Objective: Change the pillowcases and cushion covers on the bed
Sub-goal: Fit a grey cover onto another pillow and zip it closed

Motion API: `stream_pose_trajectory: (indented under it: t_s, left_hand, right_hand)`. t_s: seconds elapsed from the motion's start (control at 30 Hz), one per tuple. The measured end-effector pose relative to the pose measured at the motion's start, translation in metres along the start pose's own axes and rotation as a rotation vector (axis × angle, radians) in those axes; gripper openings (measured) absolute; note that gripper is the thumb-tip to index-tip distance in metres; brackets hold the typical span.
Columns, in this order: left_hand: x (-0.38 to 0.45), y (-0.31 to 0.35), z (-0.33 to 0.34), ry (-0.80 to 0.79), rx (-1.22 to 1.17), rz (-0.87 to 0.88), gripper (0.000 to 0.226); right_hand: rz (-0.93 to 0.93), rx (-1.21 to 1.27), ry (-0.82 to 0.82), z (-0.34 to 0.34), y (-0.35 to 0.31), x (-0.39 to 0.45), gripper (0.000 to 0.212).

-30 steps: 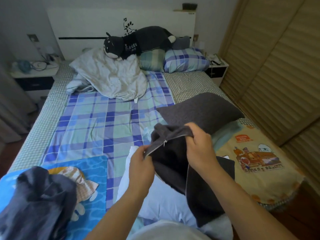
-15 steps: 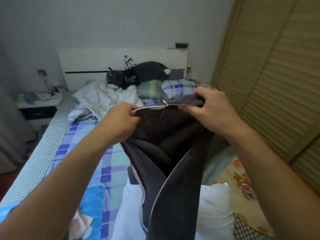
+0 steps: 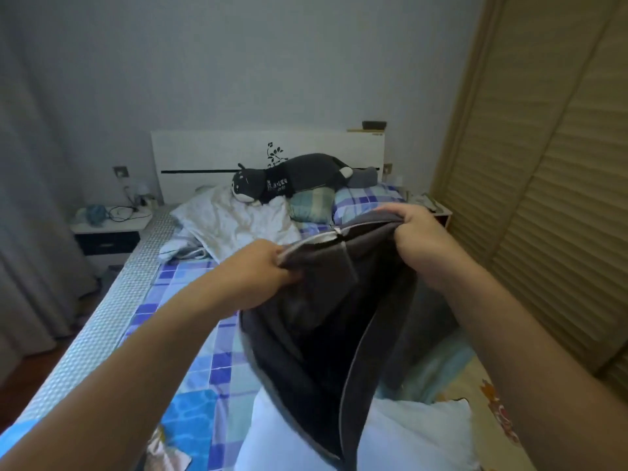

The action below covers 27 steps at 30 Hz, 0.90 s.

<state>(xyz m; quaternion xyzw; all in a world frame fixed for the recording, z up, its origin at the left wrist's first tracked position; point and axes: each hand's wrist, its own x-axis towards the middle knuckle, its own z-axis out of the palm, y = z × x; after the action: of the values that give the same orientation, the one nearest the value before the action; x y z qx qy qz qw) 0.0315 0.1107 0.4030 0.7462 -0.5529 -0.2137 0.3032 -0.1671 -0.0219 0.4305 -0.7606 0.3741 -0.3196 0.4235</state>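
Grey zippered pillowcase (image 3: 326,300): left hand (image 3: 261,277) and right hand (image 3: 421,239) fingers grip its mouth, spread apart, likely to admit white pillow (image 3: 407,436)

Single head-worn wide-angle view, at the foot end of the bed (image 3: 112,311), facing forward and slightly down toward the headboard (image 3: 210,154); forearms close in foreground, no second view.

Colours and patterns on and around my bed

I hold a dark grey cover (image 3: 316,334) edged with pale piping above a white pillow (image 3: 407,436). The sheet (image 3: 217,362) is blue-and-aqua plaid; one pillow (image 3: 360,202) repeats the blue check. The plush toy (image 3: 292,180) is charcoal with a white muzzle. The headboard (image 3: 210,154) is white with a black stripe.
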Motion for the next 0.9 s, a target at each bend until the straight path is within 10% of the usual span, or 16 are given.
stream_pose_trajectory:
  t_s: [0.17,0.33,0.53,0.63,0.77,0.9]
  left_hand:
    - [0.016,-0.023,-0.011,0.192,-0.801,-0.206,0.037]
    - [0.01,-0.025,0.004,0.06,-0.627,-0.135,0.024]
    - [-0.011,-0.052,0.027,-0.561,-0.355,-0.048,0.049]
    - [-0.012,-0.059,0.05,-0.4,-0.255,-0.126,0.058]
    - [-0.014,-0.064,0.06,-0.297,-0.997,-0.37,0.025]
    - [-0.021,-0.064,0.062,-0.285,-1.037,-0.461,0.027]
  right_hand:
    - [-0.037,-0.289,-0.457,0.015,0.023,-0.01,0.017]
    - [-0.043,-0.401,-0.432,0.026,0.047,-0.009,0.007]
    - [0.455,0.255,-0.32,0.016,0.07,-0.015,0.025]
    - [0.561,0.333,-0.318,0.035,0.077,-0.024,0.027]
    - [0.582,0.397,-0.343,0.05,0.084,-0.039,0.022]
    - [0.443,0.28,-0.584,0.053,0.086,-0.056,0.032]
